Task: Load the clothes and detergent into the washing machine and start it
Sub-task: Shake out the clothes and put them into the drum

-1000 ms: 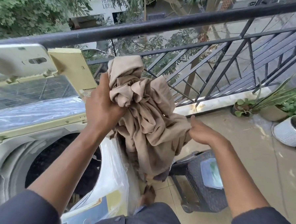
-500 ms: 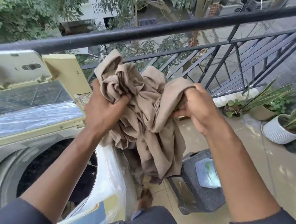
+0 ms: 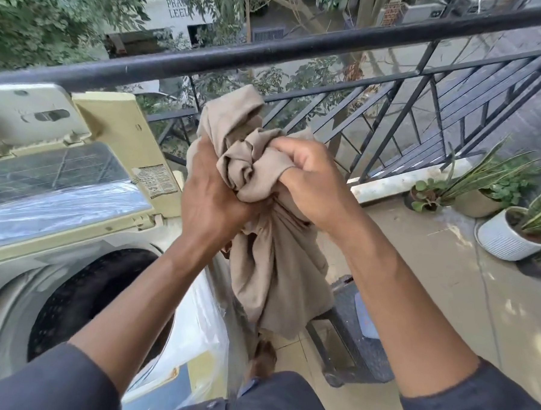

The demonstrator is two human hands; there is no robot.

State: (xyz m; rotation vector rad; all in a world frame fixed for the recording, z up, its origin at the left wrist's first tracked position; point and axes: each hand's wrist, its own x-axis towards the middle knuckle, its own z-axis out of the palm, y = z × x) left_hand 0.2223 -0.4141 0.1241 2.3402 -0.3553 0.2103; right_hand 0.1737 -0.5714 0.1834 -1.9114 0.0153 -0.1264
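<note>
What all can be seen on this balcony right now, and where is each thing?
Cloth: one, beige, bunched up in the air to the right of the washer opening, gripped by both hands.
Washing machine: one, cream and grey top-loader, at left, partly wrapped in clear plastic.
Lid: one, cream with a dark panel, raised behind the drum.
Drum: one, dark, open, lower left.
Stool: one, dark, on the floor under the cloth.
Potted plants: at least three, green, in white, cream and dark pots, along the right edge.
Railing: one, black metal, across the top.
Left hand: grips the cloth from the left.
Right hand: grips the cloth's top bunch from the right.
</note>
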